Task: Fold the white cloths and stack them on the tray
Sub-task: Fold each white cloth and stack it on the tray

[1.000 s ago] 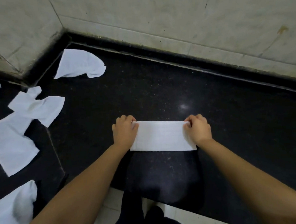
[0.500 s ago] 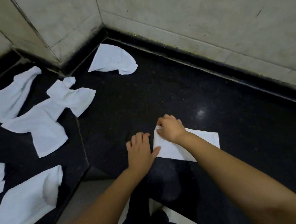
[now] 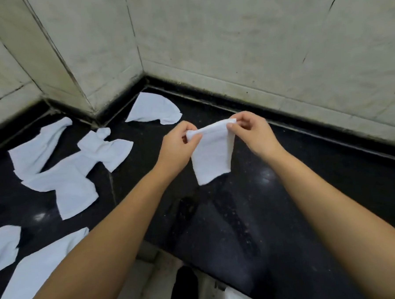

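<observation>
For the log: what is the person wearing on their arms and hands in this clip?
Nothing that shows. Both forearms are bare as far as the frame's lower edge, with no sleeve in view. The left hand and right hand have no gloves, and no rings, watch or bracelet can be seen.

Dim, even light is falling from above and spreading softly over the pale grey tiled walls (image 3: pixel 232 44). The polished black stone bench (image 3: pixel 308 189) is throwing back small white glints at lower left and right of centre, and a dark reflection of the person is lying across its lower middle. The wide lens is bending the wall joints outward towards the edges. Focus is looking slightly soft throughout.
</observation>
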A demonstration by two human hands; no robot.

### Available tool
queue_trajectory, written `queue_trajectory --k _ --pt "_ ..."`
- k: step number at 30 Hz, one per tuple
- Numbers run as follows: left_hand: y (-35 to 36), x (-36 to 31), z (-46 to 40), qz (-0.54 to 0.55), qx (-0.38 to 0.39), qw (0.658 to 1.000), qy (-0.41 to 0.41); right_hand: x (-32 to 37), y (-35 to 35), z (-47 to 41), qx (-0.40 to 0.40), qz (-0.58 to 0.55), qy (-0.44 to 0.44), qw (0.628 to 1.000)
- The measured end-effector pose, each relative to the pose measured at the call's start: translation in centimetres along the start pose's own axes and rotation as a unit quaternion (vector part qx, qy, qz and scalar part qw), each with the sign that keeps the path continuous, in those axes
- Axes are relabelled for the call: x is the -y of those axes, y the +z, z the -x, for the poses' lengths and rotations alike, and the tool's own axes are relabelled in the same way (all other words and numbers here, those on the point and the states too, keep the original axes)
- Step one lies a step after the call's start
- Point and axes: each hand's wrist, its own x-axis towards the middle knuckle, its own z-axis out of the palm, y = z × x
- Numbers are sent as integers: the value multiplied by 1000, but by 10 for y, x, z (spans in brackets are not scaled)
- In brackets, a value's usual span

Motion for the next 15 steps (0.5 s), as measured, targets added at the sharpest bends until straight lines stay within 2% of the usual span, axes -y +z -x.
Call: queue_trajectory --k 3,7,15 --pt "-10 -7 22 7 7 1000 22 6 -1 23 10 -24 -25 999" --pt "-10 16 70 -22 54 998 -3 -16 7 72 69 -41 2 997" --pt "12 79 142 -68 253 962 -83 -96 26 168 162 -39 147 975"
